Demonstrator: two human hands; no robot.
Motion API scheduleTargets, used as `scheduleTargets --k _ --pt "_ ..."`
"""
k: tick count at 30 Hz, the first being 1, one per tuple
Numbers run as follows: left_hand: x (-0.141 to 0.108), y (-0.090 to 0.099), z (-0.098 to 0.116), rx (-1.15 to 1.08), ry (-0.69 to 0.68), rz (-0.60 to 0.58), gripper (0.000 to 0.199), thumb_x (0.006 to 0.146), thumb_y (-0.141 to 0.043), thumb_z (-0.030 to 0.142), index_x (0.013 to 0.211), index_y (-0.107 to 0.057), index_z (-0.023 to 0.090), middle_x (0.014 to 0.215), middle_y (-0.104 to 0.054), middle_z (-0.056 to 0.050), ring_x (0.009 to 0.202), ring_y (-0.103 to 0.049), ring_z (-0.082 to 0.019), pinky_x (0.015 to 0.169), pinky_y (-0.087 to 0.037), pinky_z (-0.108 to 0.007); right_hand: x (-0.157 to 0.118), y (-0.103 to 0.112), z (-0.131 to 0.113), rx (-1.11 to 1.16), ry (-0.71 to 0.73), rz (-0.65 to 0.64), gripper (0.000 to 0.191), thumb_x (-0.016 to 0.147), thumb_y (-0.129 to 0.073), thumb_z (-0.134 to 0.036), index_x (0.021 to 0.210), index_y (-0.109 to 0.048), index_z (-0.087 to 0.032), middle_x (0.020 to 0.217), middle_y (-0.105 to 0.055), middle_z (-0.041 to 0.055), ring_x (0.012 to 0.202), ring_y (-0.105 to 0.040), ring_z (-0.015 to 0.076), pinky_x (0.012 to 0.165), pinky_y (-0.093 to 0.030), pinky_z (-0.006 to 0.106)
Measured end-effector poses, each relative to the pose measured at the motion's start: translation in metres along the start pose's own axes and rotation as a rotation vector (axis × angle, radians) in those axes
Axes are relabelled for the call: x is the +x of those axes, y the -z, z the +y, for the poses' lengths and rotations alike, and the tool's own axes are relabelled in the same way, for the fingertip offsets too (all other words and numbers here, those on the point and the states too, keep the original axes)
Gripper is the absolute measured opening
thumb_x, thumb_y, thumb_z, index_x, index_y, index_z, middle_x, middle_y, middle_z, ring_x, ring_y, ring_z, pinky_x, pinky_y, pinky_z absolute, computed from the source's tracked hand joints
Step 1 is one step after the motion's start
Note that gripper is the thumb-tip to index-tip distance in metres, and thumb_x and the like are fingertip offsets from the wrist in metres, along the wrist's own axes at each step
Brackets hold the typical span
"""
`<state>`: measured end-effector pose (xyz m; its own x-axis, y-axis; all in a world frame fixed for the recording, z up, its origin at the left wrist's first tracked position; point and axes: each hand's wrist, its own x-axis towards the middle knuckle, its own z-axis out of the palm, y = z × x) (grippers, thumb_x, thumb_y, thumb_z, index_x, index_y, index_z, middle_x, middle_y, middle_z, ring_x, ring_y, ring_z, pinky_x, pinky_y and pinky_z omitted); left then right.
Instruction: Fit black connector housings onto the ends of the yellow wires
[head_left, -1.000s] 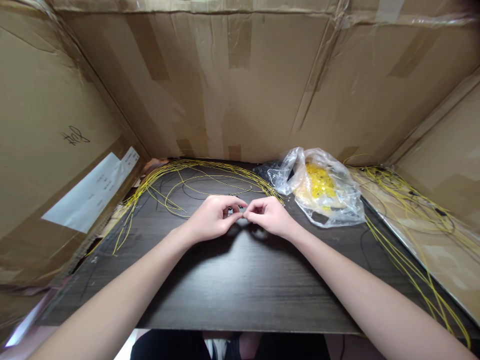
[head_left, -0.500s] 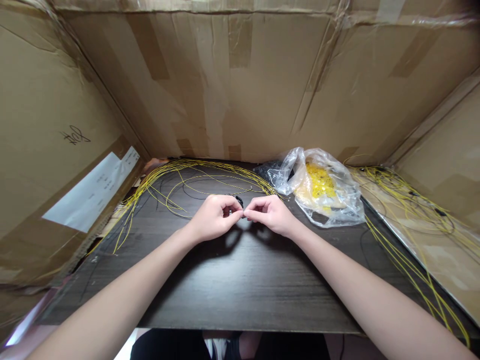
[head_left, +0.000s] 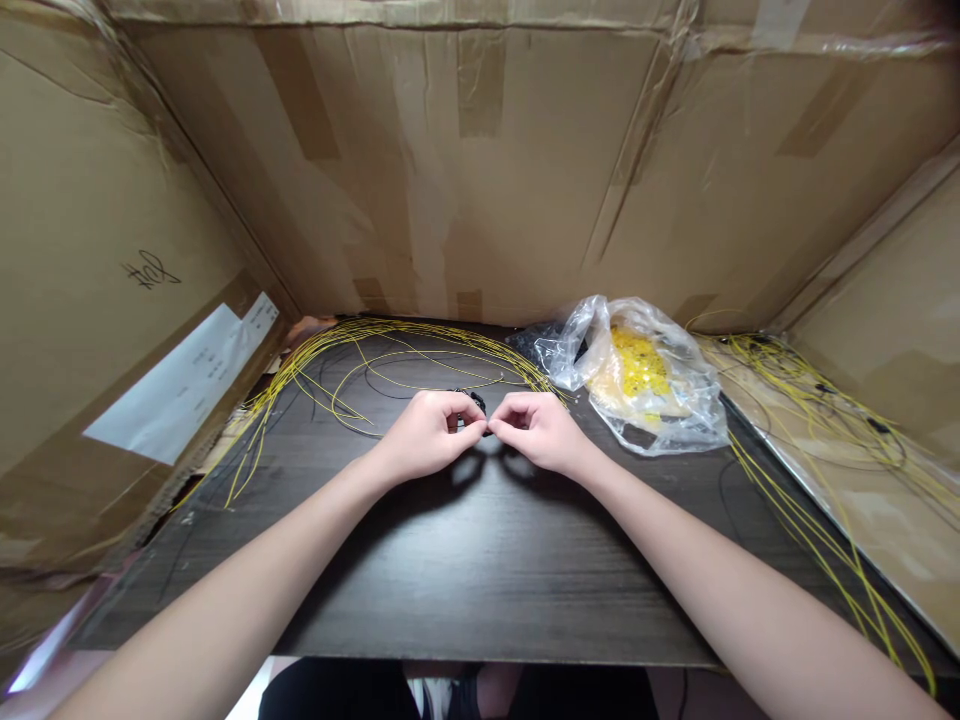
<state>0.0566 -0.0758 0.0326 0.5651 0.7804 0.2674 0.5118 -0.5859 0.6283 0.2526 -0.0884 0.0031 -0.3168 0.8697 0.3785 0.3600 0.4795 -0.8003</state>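
Near the middle of the dark table point(head_left: 480, 570), my left hand point(head_left: 433, 435) and my right hand point(head_left: 541, 430) meet fingertip to fingertip. Both are closed in a pinch, thumb against forefinger. Whatever sits between the tips is too small and too covered to name. Just behind the fingers, small black pieces point(head_left: 478, 401) show partly, mostly hidden by my left hand. A bundle of thin yellow wires point(head_left: 390, 327) curves across the table beyond my hands, with a few loose ends towards the left.
To the right stands a clear plastic bag point(head_left: 697, 400) with small yellow parts point(head_left: 640, 362) in it. A dark bag point(head_left: 536, 343) lies beside it. More yellow wires point(head_left: 780, 365) spread over a cardboard sheet point(head_left: 885, 510) at right. Cardboard walls point(head_left: 420, 180) enclose the back and sides.
Both hands stay in nearly the same place, pinched together. Only a very slight shift of the fingers is visible.
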Motion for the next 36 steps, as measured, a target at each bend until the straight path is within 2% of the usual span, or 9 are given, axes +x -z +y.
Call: scheduleTargets --k 8,12,16,19,22,26,32,36 --pt "0.000 0.003 0.001 -0.022 0.003 -0.023 0.015 0.083 -0.061 0.024 0.077 -0.071 0.015 0.066 -0.065 0.001 0.055 -0.047 -0.008 0.053 -0.034 -0.021 -0.001 0.003 0.003 0.014 0.013 -0.065 0.015 0.082 -0.062 -0.023 0.074 -0.071 -0.014 0.068 -0.067 0.0023 0.061 -0.056 0.0116 0.057 -0.042 0.023" --pt "0.001 0.004 -0.001 -0.032 0.019 -0.028 0.016 0.083 -0.060 0.025 0.078 -0.071 0.015 0.067 -0.065 0.001 0.055 -0.047 -0.008 0.053 -0.034 -0.021 -0.001 0.005 0.004 -0.005 -0.026 -0.080 0.018 0.084 -0.063 -0.028 0.079 -0.074 -0.015 0.073 -0.070 0.0029 0.063 -0.059 0.0130 0.059 -0.044 0.024" --pt "0.002 0.005 -0.005 -0.028 0.036 -0.024 0.016 0.082 -0.060 0.025 0.077 -0.071 0.015 0.065 -0.064 0.001 0.055 -0.047 -0.009 0.053 -0.035 -0.021 0.001 0.008 0.004 -0.068 -0.066 -0.038 0.017 0.084 -0.062 -0.028 0.088 -0.074 -0.016 0.082 -0.072 0.0038 0.066 -0.060 0.0139 0.062 -0.046 0.026" --pt "0.002 0.006 -0.006 -0.020 0.057 -0.022 0.014 0.081 -0.060 0.023 0.076 -0.071 0.015 0.063 -0.064 0.001 0.054 -0.048 -0.009 0.053 -0.035 -0.020 0.001 0.008 0.008 -0.229 0.015 -0.015 0.013 0.080 -0.066 -0.021 0.091 -0.072 -0.018 0.085 -0.070 0.0036 0.071 -0.059 0.0149 0.068 -0.046 0.029" --pt "0.002 0.006 -0.008 -0.004 0.080 -0.019 0.014 0.079 -0.061 0.023 0.075 -0.072 0.015 0.062 -0.063 0.001 0.054 -0.048 -0.009 0.052 -0.035 -0.020 -0.001 0.006 0.014 -0.352 0.100 -0.056 0.015 0.079 -0.070 -0.021 0.094 -0.071 -0.019 0.088 -0.068 0.0043 0.083 -0.058 0.0180 0.077 -0.045 0.032" --pt "0.003 0.006 -0.009 -0.007 0.103 -0.014 0.014 0.078 -0.061 0.022 0.074 -0.072 0.015 0.062 -0.064 0.000 0.054 -0.048 -0.009 0.052 -0.035 -0.020 -0.002 -0.001 0.020 -0.368 0.089 -0.098 0.003 0.083 -0.069 -0.022 0.085 -0.070 -0.019 0.087 -0.065 0.0043 0.086 -0.057 0.0179 0.079 -0.044 0.032" --pt "0.004 0.006 -0.010 -0.069 0.162 0.001 0.015 0.076 -0.060 0.022 0.072 -0.072 0.014 0.061 -0.063 0.000 0.054 -0.048 -0.009 0.051 -0.036 -0.020 0.000 -0.003 0.019 -0.339 0.104 -0.048 0.004 0.087 -0.064 -0.017 0.084 -0.066 -0.019 0.084 -0.067 0.0035 0.083 -0.058 0.0173 0.077 -0.044 0.032" --pt "0.005 0.006 -0.012 -0.153 0.210 0.006 0.014 0.075 -0.060 0.023 0.070 -0.070 0.013 0.061 -0.063 0.000 0.055 -0.050 -0.010 0.052 -0.038 -0.021 -0.001 -0.002 0.012 -0.262 0.132 0.039 0.005 0.087 -0.063 -0.016 0.089 -0.066 -0.019 0.084 -0.069 0.0032 0.078 -0.061 0.0161 0.072 -0.046 0.029"
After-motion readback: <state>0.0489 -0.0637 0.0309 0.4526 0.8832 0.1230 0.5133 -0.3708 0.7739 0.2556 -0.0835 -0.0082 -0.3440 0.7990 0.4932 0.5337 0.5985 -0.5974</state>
